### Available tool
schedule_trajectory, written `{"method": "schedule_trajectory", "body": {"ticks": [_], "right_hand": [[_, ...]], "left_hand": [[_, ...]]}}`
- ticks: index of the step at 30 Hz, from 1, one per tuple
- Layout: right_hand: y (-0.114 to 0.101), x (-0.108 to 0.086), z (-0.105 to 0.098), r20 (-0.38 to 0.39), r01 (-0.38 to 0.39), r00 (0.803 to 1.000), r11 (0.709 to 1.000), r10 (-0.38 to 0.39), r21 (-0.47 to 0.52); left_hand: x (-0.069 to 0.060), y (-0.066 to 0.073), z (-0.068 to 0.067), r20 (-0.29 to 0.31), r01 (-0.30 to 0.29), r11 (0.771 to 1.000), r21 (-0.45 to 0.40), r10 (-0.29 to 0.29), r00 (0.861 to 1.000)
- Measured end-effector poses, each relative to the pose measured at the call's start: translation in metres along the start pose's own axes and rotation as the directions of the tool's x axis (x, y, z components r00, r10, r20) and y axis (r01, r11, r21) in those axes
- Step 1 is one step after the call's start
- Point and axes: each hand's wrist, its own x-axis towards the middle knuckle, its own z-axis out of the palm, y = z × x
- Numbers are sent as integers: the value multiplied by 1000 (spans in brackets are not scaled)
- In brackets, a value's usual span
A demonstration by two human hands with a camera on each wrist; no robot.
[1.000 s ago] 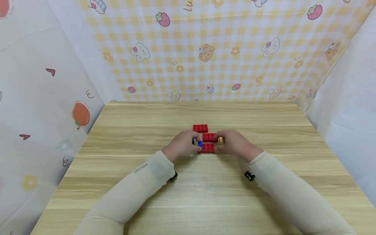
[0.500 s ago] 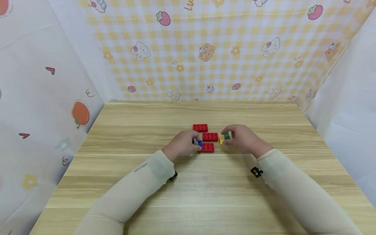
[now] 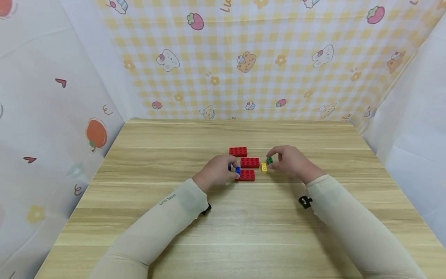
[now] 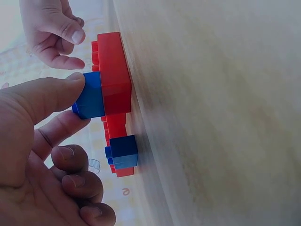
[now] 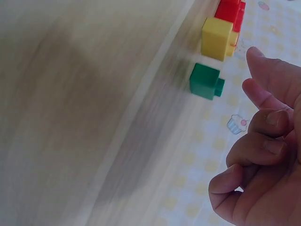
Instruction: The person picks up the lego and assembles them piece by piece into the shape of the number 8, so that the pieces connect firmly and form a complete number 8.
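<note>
My left hand (image 3: 216,170) pinches a blue building brick (image 4: 91,96) between thumb and forefinger. That brick sits against the studded top of the nearest red brick (image 3: 248,176), at its left end. A second blue brick (image 4: 124,151) stands on the table just past the left fingers, mostly hidden in the head view. My right hand (image 3: 292,161) hovers beside a small green brick (image 5: 204,81); in the right wrist view, thumb and forefinger are spread apart from it, holding nothing. A yellow brick (image 3: 263,167) lies between the green one and the red bricks.
Two more red bricks, a middle one (image 3: 249,162) and a far one (image 3: 238,152), lie staggered behind the nearest. All rest on a wood-grain table (image 3: 223,240). A checked cloth (image 3: 223,77) hangs behind the table's far edge.
My right hand has drawn away from the right end of the red bricks, moving right past the yellow brick to the green one. The left hand stays put, still pinching the blue brick.
</note>
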Motion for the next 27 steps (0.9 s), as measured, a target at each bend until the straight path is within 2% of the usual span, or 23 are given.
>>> {"method": "schedule_trajectory", "body": {"ticks": [6, 18, 27], "right_hand": [[6, 5, -2, 11, -35, 999, 999, 35, 18], [11, 11, -1, 34, -45, 999, 998, 43, 49], [16, 15, 2, 37, -46, 998, 998, 45, 36]], "left_hand": [[0, -1, 0, -3, -2, 1000, -4, 2, 1000], [0, -1, 0, -4, -10, 1000, 7, 10, 1000], [0, 0, 0, -5, 2, 1000, 5, -2, 1000]]}}
